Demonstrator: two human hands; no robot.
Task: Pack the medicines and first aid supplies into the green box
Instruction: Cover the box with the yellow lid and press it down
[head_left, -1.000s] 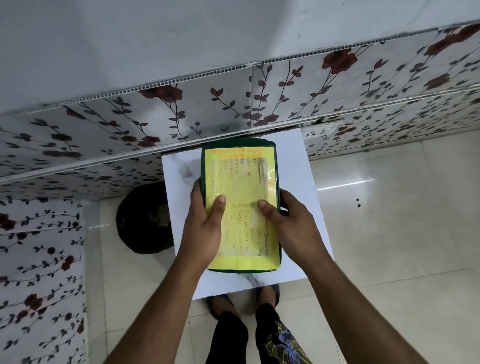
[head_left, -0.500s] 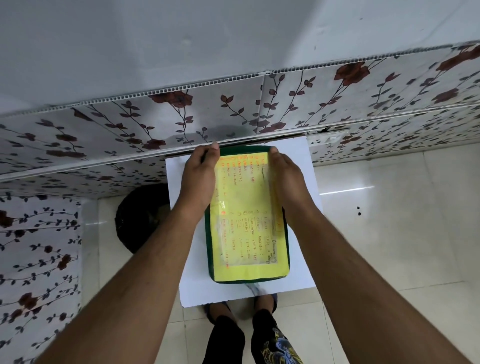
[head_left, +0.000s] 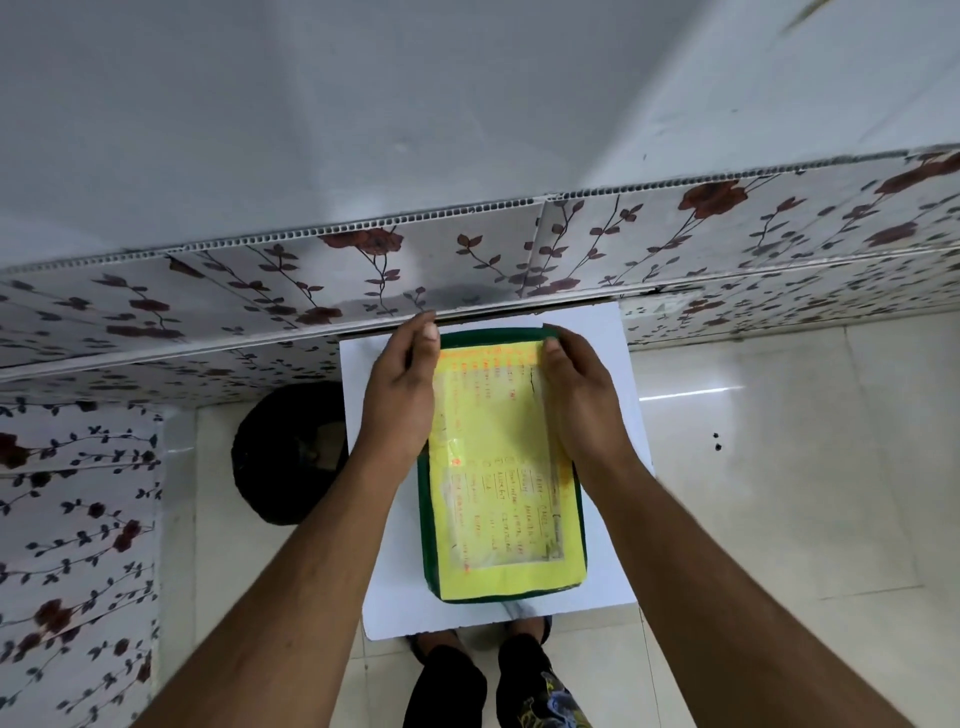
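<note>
The green box (head_left: 425, 525) lies shut on a small white table (head_left: 384, 597). A yellow sheet with orange and green handwriting covers its lid (head_left: 498, 499). My left hand (head_left: 400, 400) rests along the far left side of the lid, fingers reaching its far edge. My right hand (head_left: 582, 405) lies along the far right side, thumb on the lid and fingers curled over the far right corner. Both hands grip the lid's far end. No medicines or supplies are in sight.
The white table stands against a floral-patterned wall panel (head_left: 467, 270). A black round bin (head_left: 285, 452) sits on the tiled floor left of the table. My feet and dark trousers (head_left: 498, 675) show below the table's near edge.
My hands slid from the middle of the lid up to its far end. They now hold the far corners; the box sits a little nearer to me on the table.
</note>
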